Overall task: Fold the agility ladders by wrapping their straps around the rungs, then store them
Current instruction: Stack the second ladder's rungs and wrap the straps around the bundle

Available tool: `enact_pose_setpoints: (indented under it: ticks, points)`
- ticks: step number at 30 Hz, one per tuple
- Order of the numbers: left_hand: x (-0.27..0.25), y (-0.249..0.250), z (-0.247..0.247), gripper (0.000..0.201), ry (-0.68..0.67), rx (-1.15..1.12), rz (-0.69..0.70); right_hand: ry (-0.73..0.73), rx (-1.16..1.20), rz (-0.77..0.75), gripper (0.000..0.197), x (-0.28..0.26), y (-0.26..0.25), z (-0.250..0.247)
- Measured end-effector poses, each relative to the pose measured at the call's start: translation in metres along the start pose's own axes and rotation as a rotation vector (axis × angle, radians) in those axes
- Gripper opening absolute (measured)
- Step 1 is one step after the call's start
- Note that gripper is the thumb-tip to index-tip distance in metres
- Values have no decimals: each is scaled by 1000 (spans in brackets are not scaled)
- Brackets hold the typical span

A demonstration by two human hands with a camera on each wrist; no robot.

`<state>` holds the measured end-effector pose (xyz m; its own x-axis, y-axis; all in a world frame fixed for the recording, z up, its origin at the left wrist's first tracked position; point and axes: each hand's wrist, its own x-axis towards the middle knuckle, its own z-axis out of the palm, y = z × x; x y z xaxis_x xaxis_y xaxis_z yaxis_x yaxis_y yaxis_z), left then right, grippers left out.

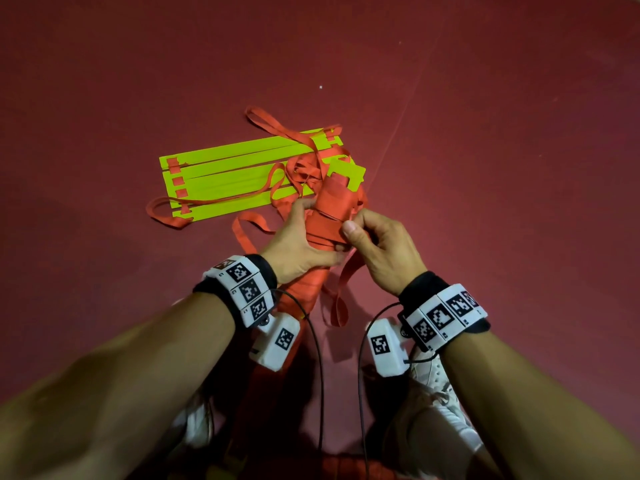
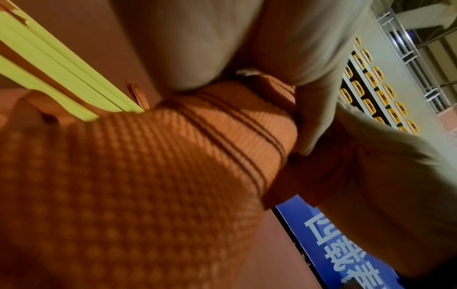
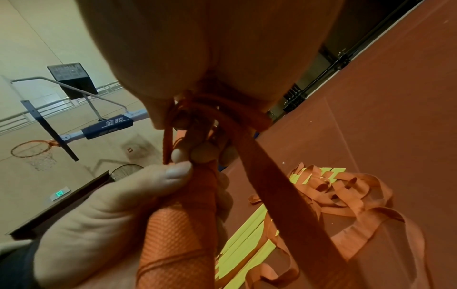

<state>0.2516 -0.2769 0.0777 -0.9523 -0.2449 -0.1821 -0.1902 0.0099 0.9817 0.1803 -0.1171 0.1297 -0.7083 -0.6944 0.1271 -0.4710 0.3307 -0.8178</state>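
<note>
Both hands close on one wrapped ladder bundle point(image 1: 322, 233), held above the dark red floor point(image 1: 485, 133). The left hand point(image 1: 298, 244) has its grip narrow around the bundle's middle, fingers curled over the far side and thumb underneath; the right hand point(image 1: 377, 251) pinches a loose strap point(image 1: 341, 285) against the bundle with thumb and curled fingers. The bundle is a long, narrow roll of flat orange webbing wound in overlapping turns; from the left wrist view the lower part point(image 2: 123, 195) shows a coarse mesh weave, and the upper part fine ribbing crossed by thin cord-like lines. Its long axis runs from near the person's feet up and away, tilted slightly to the right, with a yellow-green rung end point(image 1: 348, 173) protruding at the far tip. The strap hangs from the right hand's pinch as a flat ribbon. A second ladder point(image 1: 225, 178) lies on the floor just beyond the hands: flat, rigid yellow-green rungs side by side, long axes running left to right, with slack orange straps point(image 1: 301, 168) looped and tangled over their right end.
</note>
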Motion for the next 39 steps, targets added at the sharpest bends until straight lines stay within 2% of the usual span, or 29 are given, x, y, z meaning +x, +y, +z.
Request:
enact_pose_setpoints:
  ticks: [5,8,11,15,21,24,26,29,33,39]
  points:
    - [-3,5,2,91,60,140,-46,56,-2,25,29,1,3,2]
    - [-3,3,1,88,52,108,-66,89,-40,71,28,-1,10,-1]
    - [-1,0,-2,81,91,88,-60,40,-70,92,25,-1,14,-7]
    - [2,-1,-4,71,106,-2,-77,-97,-129,112,12,-2,16,-9]
    - [-1,2,-2,64,26,-232,-151,-58,-171,170,15,-1,19,-6]
    - [-4,5,3,71,-18,-247,-133,-56,-217,147,16,-1,18,-1]
    - [-5,7,4,84,-35,-200,-108,-40,-228,127,16,-1,16,1]
    - [-4,9,5,94,24,-69,-96,-17,-215,137,21,-1,15,1]
    - [-3,10,1,78,89,-66,-108,13,-200,221,33,-2,17,-2]
    - [1,8,-8,45,154,-13,-97,-94,-231,186,12,-2,19,-3]
